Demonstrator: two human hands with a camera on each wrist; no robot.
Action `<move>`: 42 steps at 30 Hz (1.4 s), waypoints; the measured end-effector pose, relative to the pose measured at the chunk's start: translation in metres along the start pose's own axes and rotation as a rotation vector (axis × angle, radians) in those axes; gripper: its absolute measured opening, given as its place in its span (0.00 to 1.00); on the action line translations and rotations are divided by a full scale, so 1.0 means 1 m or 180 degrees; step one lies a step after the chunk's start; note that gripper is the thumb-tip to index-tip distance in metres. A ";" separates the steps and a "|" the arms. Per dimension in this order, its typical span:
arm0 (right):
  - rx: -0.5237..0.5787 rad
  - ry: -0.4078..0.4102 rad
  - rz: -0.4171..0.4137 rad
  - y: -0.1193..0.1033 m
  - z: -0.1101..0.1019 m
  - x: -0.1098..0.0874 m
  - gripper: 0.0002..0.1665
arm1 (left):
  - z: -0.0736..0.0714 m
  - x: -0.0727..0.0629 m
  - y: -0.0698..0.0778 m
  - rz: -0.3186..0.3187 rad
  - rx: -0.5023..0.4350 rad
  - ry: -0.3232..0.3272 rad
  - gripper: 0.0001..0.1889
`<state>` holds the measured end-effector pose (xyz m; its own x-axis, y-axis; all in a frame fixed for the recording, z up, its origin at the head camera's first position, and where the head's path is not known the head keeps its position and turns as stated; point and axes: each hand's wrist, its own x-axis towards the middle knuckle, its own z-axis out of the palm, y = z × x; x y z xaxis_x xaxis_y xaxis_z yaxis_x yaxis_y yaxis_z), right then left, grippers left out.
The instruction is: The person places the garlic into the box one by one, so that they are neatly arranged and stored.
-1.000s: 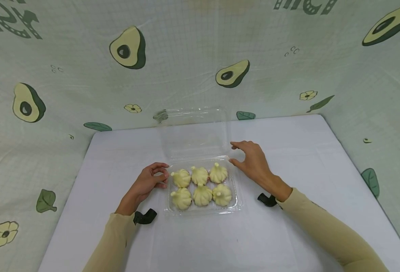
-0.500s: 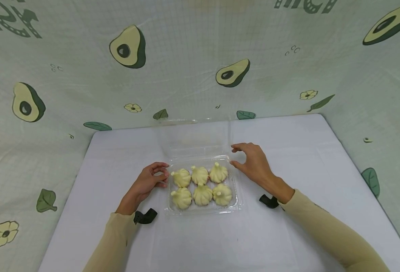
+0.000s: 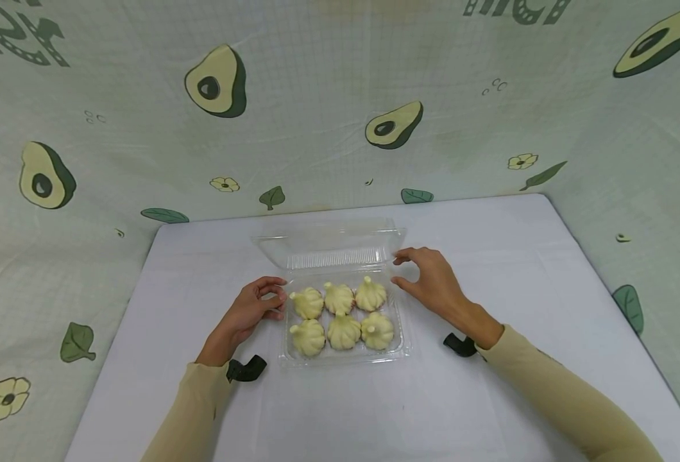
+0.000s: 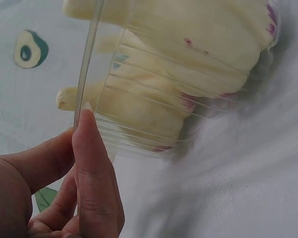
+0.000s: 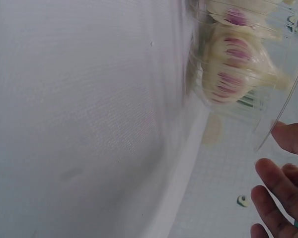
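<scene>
A clear plastic clamshell box [image 3: 348,361] stands in the middle of the table, its hinged lid [image 3: 334,244] tipped back behind it. Several pale garlic bulbs [image 3: 344,332] sit in two rows in the base; purple streaks show on the bulbs [image 5: 231,69] in the right wrist view. At the box's left side, my left hand [image 3: 253,308] pinches the rim between thumb and fingers [image 4: 92,173]. By the back right corner is my right hand [image 3: 429,276], thumb [image 5: 290,138] right at the rim and the other fingers spread apart from it.
A white cloth covers the table [image 3: 340,417]. Behind it and at both sides hangs a pale green curtain [image 3: 317,96] printed with avocados and leaves. Black camera mounts [image 3: 247,368] sit at both wrists.
The box's lid has swung backward and down, away from the base, from nearly upright. My right hand has shifted slightly down and right; my left hand has stayed at the rim.
</scene>
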<state>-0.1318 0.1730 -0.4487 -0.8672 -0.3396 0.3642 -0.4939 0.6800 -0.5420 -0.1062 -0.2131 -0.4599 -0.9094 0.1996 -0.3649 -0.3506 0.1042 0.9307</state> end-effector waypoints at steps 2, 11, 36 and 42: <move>0.0005 -0.0012 -0.0004 0.000 0.000 -0.001 0.26 | 0.000 0.000 0.000 0.0001 0.0002 -0.0009 0.23; -0.0086 -0.0056 0.0009 0.000 -0.002 -0.007 0.25 | 0.000 -0.002 0.002 -0.0020 -0.0076 -0.0028 0.23; 0.0166 -0.0281 -0.0103 0.007 -0.004 -0.018 0.16 | -0.003 -0.001 -0.001 -0.0197 0.0050 0.0037 0.21; 0.0221 -0.0395 0.0049 0.007 -0.005 -0.020 0.17 | -0.002 -0.001 0.001 -0.0215 -0.0156 0.0031 0.23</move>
<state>-0.1176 0.1882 -0.4557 -0.8738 -0.4101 0.2611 -0.4798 0.6406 -0.5995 -0.1060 -0.2156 -0.4582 -0.8853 0.1842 -0.4270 -0.4217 0.0692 0.9041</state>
